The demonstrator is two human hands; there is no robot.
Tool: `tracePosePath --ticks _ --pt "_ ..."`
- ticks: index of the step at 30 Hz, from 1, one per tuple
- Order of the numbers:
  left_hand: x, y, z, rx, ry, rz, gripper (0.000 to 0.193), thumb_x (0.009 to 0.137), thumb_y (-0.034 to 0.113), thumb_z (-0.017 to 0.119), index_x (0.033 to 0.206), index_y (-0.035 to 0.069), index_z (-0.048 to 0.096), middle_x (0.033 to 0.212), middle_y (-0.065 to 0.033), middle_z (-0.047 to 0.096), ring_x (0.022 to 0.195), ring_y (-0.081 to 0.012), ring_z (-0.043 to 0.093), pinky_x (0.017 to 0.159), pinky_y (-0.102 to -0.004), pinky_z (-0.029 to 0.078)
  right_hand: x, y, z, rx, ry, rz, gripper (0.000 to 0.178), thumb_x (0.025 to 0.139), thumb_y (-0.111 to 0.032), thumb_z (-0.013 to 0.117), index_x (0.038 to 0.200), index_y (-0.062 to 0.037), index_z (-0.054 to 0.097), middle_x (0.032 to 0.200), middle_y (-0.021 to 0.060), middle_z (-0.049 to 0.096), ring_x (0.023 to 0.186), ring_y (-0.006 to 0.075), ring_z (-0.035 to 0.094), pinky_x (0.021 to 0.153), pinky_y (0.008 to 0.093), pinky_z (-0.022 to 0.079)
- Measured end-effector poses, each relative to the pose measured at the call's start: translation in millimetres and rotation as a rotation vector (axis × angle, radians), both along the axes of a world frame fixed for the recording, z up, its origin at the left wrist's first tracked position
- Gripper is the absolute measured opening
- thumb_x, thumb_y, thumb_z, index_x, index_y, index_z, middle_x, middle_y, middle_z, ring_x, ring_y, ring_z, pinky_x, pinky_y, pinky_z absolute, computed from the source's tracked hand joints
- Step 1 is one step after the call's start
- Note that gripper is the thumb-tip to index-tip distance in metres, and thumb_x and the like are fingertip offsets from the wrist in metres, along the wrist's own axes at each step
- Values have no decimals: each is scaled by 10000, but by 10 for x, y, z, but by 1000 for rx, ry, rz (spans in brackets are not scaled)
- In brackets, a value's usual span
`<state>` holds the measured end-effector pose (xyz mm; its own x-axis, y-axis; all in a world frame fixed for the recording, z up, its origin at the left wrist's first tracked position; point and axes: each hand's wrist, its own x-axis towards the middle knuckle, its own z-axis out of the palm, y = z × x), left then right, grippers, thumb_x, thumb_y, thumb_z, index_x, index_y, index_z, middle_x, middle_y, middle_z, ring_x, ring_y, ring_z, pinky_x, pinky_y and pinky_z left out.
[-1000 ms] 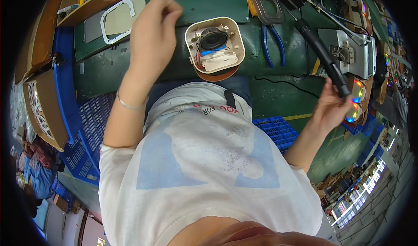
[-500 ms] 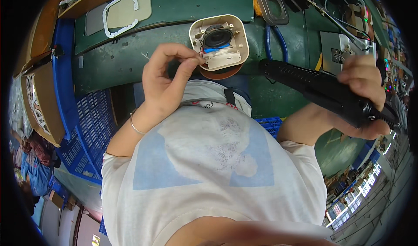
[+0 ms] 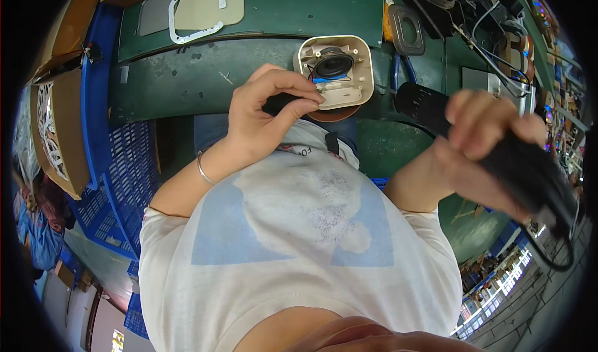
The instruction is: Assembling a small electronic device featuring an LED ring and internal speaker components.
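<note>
A cream plastic housing (image 3: 367, 59) with rounded corners lies open-side up on the green bench. Inside it sit a round black speaker (image 3: 333, 64), a blue part and thin wires. My left hand (image 3: 268, 103) pinches thumb and forefinger at the housing's near left corner; whatever is between the fingertips is too small to make out. In my right hand (image 3: 486, 134), blurred by motion, is a black electric screwdriver (image 3: 423, 108). Its thin bit points left toward the housing, apart from it, and a cord loops from its back end.
Blue-handled pliers (image 3: 403, 69) and a grey frame (image 3: 408, 31) lie right of the housing. A white C-shaped ring (image 3: 174, 19) rests on flat panels at the back left. Under the housing shows something brown and rounded (image 3: 336, 115). A blue crate (image 3: 128, 178) stands at left.
The screwdriver has swung in my right hand, its back end now lower and its cord hanging in view. My left hand stays pinched at the housing's corner. The whole view has shifted slightly.
</note>
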<state>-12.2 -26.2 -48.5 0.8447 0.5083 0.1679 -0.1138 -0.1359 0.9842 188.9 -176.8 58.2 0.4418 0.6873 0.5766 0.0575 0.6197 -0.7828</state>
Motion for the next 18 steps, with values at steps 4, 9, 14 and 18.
tracePosePath --ticks 4,9,14,18 --pt "61 -11 22 -51 -51 60 177 817 -30 749 976 33 704 919 -54 728 904 -165 642 806 -295 530 -281 76 127 11 113 133 520 953 -589 523 1127 -100 554 700 17 584 567 156 543 596 334 420" --pt "78 15 50 -12 -80 59 152 814 -24 753 949 38 722 911 -45 728 885 -166 617 787 -290 518 -345 168 50 2 212 165 549 971 -605 480 1147 -90 551 705 15 585 575 158 551 612 331 436" --pt "89 17 48 -44 -62 60 128 812 -19 754 922 43 730 898 -39 730 886 -169 612 783 -290 512 -316 198 12 10 205 190 603 964 -640 470 1179 -82 550 713 19 584 588 159 554 613 333 434" --pt "111 10 39 -19 -48 62 125 808 -24 751 911 44 730 895 -37 731 884 -172 610 786 -294 510 -266 146 -50 82 214 224 577 1027 -583 321 1238 -76 499 781 133 632 636 267 595 640 414 478"
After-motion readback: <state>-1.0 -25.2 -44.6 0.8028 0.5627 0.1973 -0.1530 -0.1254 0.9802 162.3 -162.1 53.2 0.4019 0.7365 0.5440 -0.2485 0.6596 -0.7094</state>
